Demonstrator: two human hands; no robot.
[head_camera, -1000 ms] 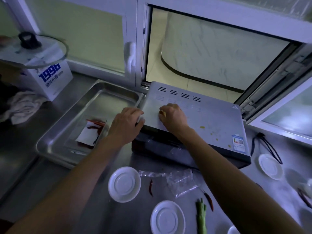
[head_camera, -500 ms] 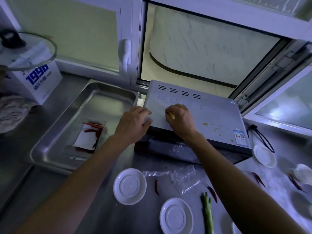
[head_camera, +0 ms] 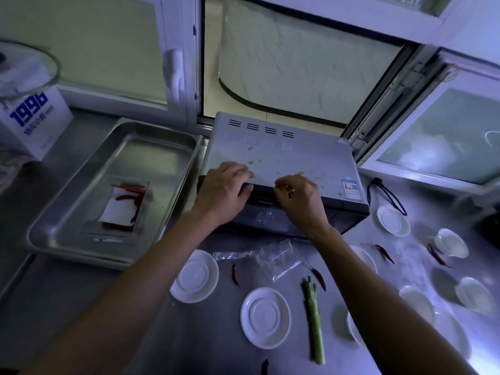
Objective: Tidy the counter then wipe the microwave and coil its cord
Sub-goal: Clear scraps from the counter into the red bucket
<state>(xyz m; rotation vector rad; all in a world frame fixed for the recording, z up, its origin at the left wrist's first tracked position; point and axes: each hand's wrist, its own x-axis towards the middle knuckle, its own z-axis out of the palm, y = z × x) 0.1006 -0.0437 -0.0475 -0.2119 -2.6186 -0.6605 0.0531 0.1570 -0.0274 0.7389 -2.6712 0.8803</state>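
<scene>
Gripping the front top edge of the microwave (head_camera: 284, 158), the left hand (head_camera: 221, 190) has its fingers laid over the lid and its thumb under the lip. The right hand (head_camera: 297, 198) sits just beside it on the same edge, fingers curled and pinching a small yellowish scrap (head_camera: 284, 188). Beyond both sets of fingertips, toward the window, more yellow-green crumbs (head_camera: 251, 162) dot the lid, scattered along the microwave's long axis, which runs left to right; most lie nearer the right hand. The black cord (head_camera: 387, 193) lies coiled well to the right of that hand. Against a second ago, both hands have drawn back from mid-lid to the front edge, uncovering crumbs.
</scene>
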